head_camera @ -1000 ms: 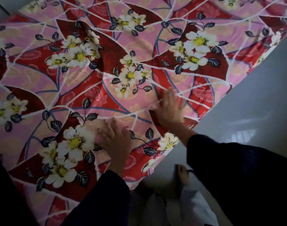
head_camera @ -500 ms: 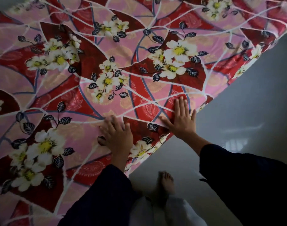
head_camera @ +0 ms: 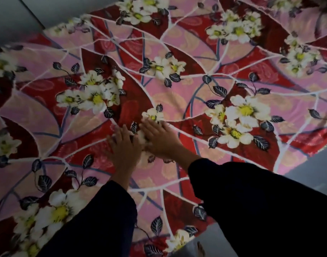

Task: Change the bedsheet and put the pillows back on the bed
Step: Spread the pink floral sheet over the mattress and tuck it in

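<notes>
Both hands moved inward from bed edge, left hand [head_camera: 124, 145] and right hand [head_camera: 161, 139] flat, open, on bedsheet [head_camera: 177, 93]

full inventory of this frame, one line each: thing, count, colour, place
bedsheet: one, red and pink with white flowers and dark leaves, spread flat, fills most of the view.
floor: one, pale grey, right and lower right beside the bed edge.
wall: one, grey, top left corner.
pillows: none in view.
left hand: one, flat on the sheet, centre.
right hand: one, flat on the sheet, beside the left.
sleeves: two, dark, bottom of the view.
foot: partly visible at the bottom edge, on the floor.
</notes>
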